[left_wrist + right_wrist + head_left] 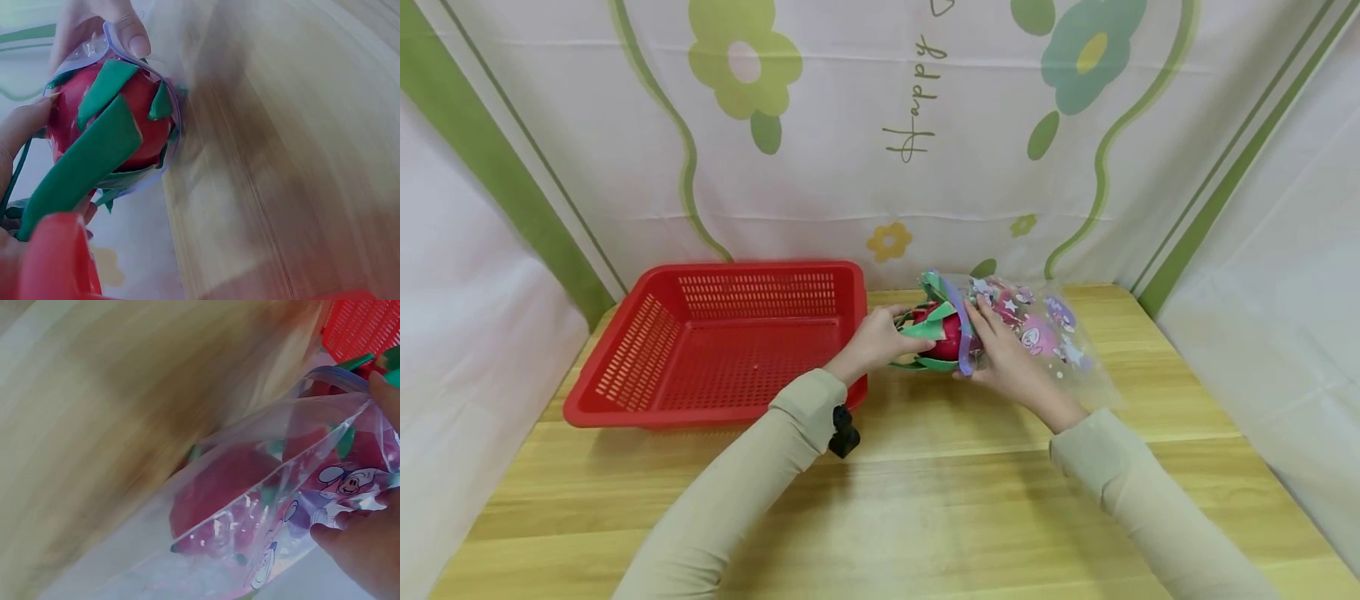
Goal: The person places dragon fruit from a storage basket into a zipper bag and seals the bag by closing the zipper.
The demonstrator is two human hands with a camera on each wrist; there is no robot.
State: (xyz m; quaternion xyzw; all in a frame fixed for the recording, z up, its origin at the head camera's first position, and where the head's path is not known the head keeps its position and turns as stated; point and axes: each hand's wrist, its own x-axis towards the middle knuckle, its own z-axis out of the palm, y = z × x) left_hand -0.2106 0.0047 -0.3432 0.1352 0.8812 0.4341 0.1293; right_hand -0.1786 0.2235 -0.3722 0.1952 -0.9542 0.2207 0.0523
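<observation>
A toy dragon fruit [951,342], red with green leaf flaps, lies halfway inside the mouth of a clear plastic bag [1086,367] with a purple rim and cartoon prints. My left hand [876,342] grips the fruit at its leafy end. On the other side, my right hand [1006,364] holds the bag's rim, with the thumb on the near edge. In the left wrist view, the purple rim encircles the dragon fruit [145,144]. Through the bag [150,575] in the right wrist view, another red and green thing [219,494] shows deeper inside, blurred by the film.
A red plastic basket [715,421] with slotted walls stands left of the bag, its right wall close to my left forearm. All of this is on a wooden table [940,517]. A flowered white curtain [835,167] hangs behind, and white cloth hangs at both sides.
</observation>
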